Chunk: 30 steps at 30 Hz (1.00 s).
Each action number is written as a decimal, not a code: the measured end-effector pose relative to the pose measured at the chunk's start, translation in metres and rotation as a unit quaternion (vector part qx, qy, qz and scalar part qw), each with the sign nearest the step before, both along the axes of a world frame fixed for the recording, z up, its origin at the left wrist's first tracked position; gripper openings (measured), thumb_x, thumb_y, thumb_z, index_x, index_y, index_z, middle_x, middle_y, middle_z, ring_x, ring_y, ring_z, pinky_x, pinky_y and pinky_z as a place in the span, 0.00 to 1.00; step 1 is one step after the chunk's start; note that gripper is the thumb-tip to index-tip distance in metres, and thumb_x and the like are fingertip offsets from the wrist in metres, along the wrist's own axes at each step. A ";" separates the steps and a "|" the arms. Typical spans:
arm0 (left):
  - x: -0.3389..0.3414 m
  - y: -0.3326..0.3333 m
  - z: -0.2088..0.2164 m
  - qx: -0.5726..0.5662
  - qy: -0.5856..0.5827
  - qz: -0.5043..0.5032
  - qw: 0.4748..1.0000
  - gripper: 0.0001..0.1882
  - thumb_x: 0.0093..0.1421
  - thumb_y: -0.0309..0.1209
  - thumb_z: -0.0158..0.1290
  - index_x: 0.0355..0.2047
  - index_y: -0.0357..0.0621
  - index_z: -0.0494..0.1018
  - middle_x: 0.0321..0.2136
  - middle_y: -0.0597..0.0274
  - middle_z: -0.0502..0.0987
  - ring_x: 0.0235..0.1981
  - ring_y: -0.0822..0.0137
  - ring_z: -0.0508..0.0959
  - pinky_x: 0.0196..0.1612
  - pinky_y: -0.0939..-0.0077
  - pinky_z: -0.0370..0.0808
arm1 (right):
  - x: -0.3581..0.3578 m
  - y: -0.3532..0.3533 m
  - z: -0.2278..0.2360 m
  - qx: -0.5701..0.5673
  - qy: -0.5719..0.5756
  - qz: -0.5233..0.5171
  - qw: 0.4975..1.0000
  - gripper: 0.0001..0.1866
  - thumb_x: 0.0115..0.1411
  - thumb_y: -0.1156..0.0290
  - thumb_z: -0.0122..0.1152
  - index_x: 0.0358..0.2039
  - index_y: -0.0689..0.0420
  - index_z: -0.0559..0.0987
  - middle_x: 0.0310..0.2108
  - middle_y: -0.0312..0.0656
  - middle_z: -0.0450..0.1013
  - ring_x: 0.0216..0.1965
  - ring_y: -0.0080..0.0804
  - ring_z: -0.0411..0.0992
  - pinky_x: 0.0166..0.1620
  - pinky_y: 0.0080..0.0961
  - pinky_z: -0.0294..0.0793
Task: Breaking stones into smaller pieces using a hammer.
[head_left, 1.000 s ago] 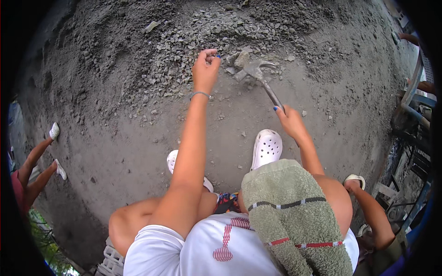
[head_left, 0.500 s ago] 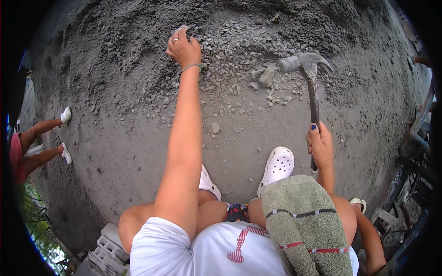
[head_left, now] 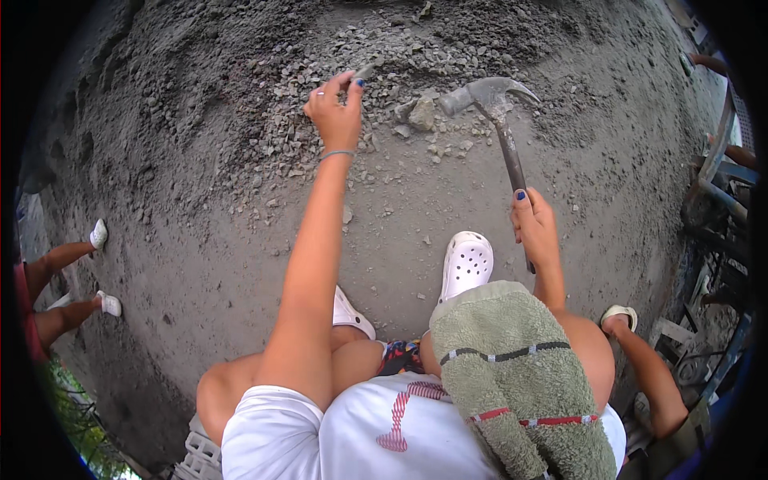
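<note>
Stretched out over the gravel, my left hand [head_left: 336, 108] pinches a small grey stone [head_left: 365, 72] between thumb and fingers. My right hand [head_left: 534, 228] is wrapped round the dark handle of a claw hammer [head_left: 498, 100], which is held up with its metal head pointing away from me. Near the hammer's striking face lies a larger pale rock [head_left: 420, 114] on the ground. Crushed stone chips [head_left: 400, 52] spread in a heap beyond both hands. A green towel [head_left: 512, 352] hangs over my right side.
My white clogs [head_left: 466, 264] rest on grey, dusty ground. At the far left are another person's legs [head_left: 60, 256] in white shoes. Right of me, another person's leg [head_left: 652, 376] is close by, with metal bars [head_left: 720, 180] at the edge. Hollow blocks [head_left: 200, 448] sit lower left.
My left hand has moved right and slightly nearer, toward the larger rock, with the stone in its fingers. The hammer stays raised in my right hand. The whole view has shifted a little.
</note>
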<state>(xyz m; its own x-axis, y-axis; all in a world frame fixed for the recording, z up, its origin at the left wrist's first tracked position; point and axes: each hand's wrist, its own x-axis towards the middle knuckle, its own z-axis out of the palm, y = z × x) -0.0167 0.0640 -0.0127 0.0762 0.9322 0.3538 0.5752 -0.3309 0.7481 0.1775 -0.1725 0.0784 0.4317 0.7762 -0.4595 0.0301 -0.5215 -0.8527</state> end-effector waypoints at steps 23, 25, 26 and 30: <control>0.024 -0.043 -0.015 0.007 0.047 0.078 0.996 0.14 0.46 0.31 0.48 0.35 0.49 0.67 0.33 0.66 0.69 0.39 0.64 0.64 0.45 0.66 0.51 | 0.013 -0.010 -0.101 -0.037 -0.265 0.112 0.957 0.18 0.54 0.59 0.46 0.27 0.65 0.67 0.15 0.50 0.66 0.17 0.43 0.64 0.21 0.31 0.62; 0.027 -0.041 -0.017 0.003 0.046 0.075 0.996 0.14 0.46 0.31 0.48 0.35 0.49 0.67 0.33 0.66 0.69 0.39 0.64 0.64 0.45 0.66 0.51 | 0.018 -0.013 -0.115 -0.109 -0.269 0.141 0.947 0.21 0.53 0.55 0.45 0.23 0.64 0.68 0.16 0.52 0.66 0.19 0.46 0.66 0.24 0.35 0.62; 0.023 -0.044 -0.019 -0.004 0.050 0.069 0.996 0.14 0.46 0.32 0.47 0.35 0.49 0.67 0.33 0.66 0.69 0.39 0.64 0.64 0.45 0.67 0.51 | 0.014 -0.009 -0.104 -0.111 -0.264 0.142 0.947 0.21 0.53 0.55 0.45 0.23 0.64 0.68 0.16 0.52 0.66 0.19 0.46 0.66 0.24 0.35 0.62; 0.015 -0.050 -0.028 -0.013 0.068 0.080 0.994 0.14 0.46 0.32 0.47 0.36 0.48 0.67 0.34 0.65 0.69 0.39 0.65 0.65 0.45 0.68 0.51 | 0.015 0.006 -0.058 -0.095 -0.204 0.113 0.968 0.20 0.54 0.55 0.45 0.21 0.63 0.67 0.13 0.48 0.64 0.15 0.41 0.62 0.22 0.33 0.60</control>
